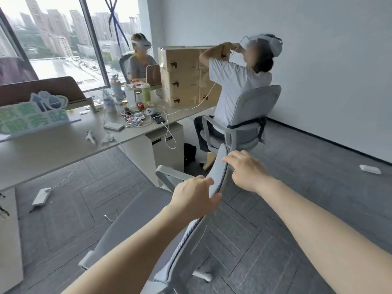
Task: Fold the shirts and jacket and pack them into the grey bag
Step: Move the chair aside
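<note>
Head view.

Containers: stack of brown cardboard boxes, closed, contents not visible, standing at the far end of the long pale desk surface. Beside them on the surface: a green-sleeved tumbler, a white tumbler and a blue-grey bottle, all upright and lidded; contents cannot be told.

Task items: shirts, jacket and grey bag do not appear in this view.

Hands: left hand, grip clenched around the front edge of the backrest of a light grey mesh office chair, fingers curled over the rim, thumb behind it. Right hand, grip resting on the same backrest just beyond the left, fingers bent over the top edge; whether it clasps fully cannot be told.

Other: grey chair seat below the left forearm. White power strip on the grey carpet floor. Two seated persons wearing white headsets, one on a second grey chair, one by the window.
</note>
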A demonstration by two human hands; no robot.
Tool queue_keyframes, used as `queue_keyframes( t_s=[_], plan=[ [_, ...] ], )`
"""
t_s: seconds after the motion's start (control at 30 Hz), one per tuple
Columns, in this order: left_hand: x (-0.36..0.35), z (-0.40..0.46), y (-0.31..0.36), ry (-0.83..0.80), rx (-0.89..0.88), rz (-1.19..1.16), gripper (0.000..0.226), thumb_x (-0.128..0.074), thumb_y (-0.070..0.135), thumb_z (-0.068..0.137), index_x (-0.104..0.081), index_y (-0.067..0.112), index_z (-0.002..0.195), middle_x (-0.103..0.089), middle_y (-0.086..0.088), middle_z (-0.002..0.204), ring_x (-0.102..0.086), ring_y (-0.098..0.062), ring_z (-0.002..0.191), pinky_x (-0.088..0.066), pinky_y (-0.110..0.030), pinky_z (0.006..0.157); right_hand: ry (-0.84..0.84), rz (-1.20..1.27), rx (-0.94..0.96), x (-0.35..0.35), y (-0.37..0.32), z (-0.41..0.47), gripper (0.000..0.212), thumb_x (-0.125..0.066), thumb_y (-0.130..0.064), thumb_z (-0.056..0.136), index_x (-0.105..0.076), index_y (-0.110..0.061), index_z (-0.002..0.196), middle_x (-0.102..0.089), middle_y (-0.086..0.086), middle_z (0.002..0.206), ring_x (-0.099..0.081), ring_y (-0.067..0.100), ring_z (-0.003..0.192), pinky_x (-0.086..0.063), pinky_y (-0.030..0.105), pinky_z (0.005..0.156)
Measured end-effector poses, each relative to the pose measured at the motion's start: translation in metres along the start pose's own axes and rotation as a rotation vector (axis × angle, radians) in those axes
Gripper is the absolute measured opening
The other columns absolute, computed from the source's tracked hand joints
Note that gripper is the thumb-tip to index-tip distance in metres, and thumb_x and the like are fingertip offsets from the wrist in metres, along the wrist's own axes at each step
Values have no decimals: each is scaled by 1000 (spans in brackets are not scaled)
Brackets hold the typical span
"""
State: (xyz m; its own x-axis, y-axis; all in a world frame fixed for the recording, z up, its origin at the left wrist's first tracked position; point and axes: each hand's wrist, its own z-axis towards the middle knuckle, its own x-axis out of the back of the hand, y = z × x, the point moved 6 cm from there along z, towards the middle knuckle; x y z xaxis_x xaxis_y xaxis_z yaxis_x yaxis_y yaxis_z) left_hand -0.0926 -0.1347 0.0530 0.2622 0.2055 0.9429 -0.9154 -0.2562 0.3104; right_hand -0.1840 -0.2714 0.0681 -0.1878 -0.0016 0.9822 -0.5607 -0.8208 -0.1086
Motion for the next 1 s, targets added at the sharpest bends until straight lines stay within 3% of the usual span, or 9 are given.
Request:
queue_keyframes(
  t_s=[0.1,0.17,0.27,0.43,0.53,0.73,0.87,1.0],
  plan=[
    [-9,5,5,36,132,19,39,-54,51,84,-61,28,115,-65,8,106,-63,-22,96,-49,-32,79,-78,20,193,-14,14,26,62,-44,0,81,-49,-27,137,-46,-7,139,-34,18,135,-37,42,109],
    [-13,7,10,69,244,52,36,-56,50,82,-63,28,109,-67,8,103,-63,-21,94,-47,-30,75,-149,-9,330,-26,21,41,62,-50,-3,81,-50,-27,138,-44,-5,144,-26,21,144,-23,38,118],
    [-25,3,24,102,417,86,27,-54,43,82,-63,24,99,-66,4,96,-62,-24,87,-37,-28,67,-218,-35,503,-44,33,55,55,-57,-10,80,-55,-28,132,-47,-4,143,-22,23,148,-13,37,122],
    [-42,-15,38,195,620,125,28,-51,45,90,-55,19,101,-65,-2,99,-62,-29,92,-37,-32,67,-158,104,670,-55,41,66,43,-58,-4,74,-62,-23,112,-61,-2,112,-47,23,119,-30,31,108],
    [-39,-24,32,255,682,196,36,-48,54,93,-54,20,98,-68,-3,92,-64,-28,87,-33,-31,64,-125,162,747,-58,34,71,36,-60,-3,76,-63,-21,106,-61,1,102,-50,24,106,-29,34,107],
    [-31,-32,11,295,714,247,44,-50,63,90,-55,19,95,-70,-2,83,-65,-26,79,-37,-30,63,-114,179,765,-74,17,89,44,-58,6,77,-57,-23,110,-55,-1,101,-44,22,108,-10,39,119],
    [-28,-37,-8,345,724,301,46,-51,64,88,-56,19,91,-69,0,75,-66,-25,72,-36,-30,59,-99,237,789,-84,-2,102,35,-67,-4,83,-55,-27,107,-52,-4,97,-40,22,107,-19,41,118],
    [-17,-46,-38,397,723,305,42,-55,64,84,-51,22,80,-64,5,71,-63,-21,67,-38,-29,55,-89,248,817,-86,-33,114,28,-70,-21,88,-55,-28,110,-53,-6,100,-41,20,108,-35,35,101]
  ],
)
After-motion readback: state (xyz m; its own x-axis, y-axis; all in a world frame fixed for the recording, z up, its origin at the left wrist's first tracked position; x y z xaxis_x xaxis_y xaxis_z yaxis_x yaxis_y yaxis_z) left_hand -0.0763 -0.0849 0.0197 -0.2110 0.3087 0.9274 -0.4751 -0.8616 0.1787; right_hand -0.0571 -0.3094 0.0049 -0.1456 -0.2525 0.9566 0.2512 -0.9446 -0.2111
